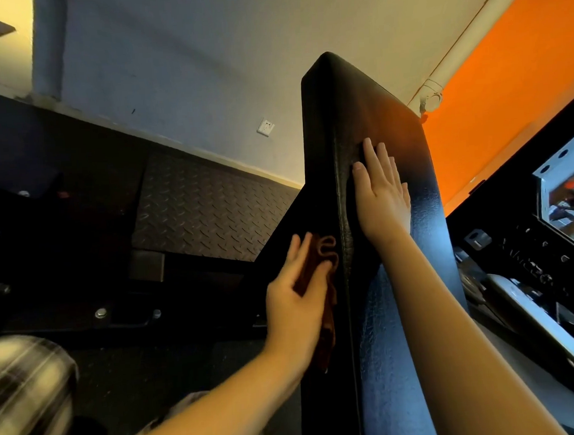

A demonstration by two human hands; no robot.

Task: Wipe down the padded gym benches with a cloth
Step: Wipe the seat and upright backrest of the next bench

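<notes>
Padded bench (383, 110) black, tilted steeply up, fills centre. Left hand (295, 301) presses brown cloth (324, 252) against pad's left side edge, cloth pinched between thumb and near-straight fingers, tail hanging below palm. Right hand (383, 198) flat on pad's top face, fingers straight, holding nothing; its forearm covers lower pad. Behind left: diamond-plate platform (205, 215), wall socket (266, 127). Right: orange wall (523, 85), white pipe (463, 38), perforated steel frame (545, 181) near bench.
</notes>
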